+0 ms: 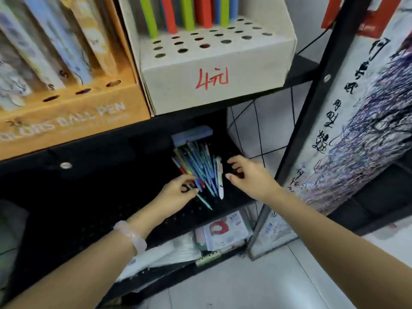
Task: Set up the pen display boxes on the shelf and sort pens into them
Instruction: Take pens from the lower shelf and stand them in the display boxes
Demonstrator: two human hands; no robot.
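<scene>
Pens point(201, 170) lie in a loose fanned bundle on the lower black shelf point(93, 197), tips toward the camera, back ends against a pale blue case point(191, 136). One white pen point(219, 179) lies at the right edge of the bundle. Left hand point(178, 191): fingers curled at the near left end of the bundle, apparently pinching one or two pens; exact contact is hard to read against the dark shelf. A pale bead bracelet point(131, 236) sits on that wrist. Right hand point(247, 175): just beside the white pen, fingers loosely bent, holding nothing. Upper shelf: white display box point(214, 81) with punched holes, red "4" marking, holding green, red and blue pens at the back. Orange display box point(73, 121) stands touching its left side, printed "BALL PEN".
</scene>
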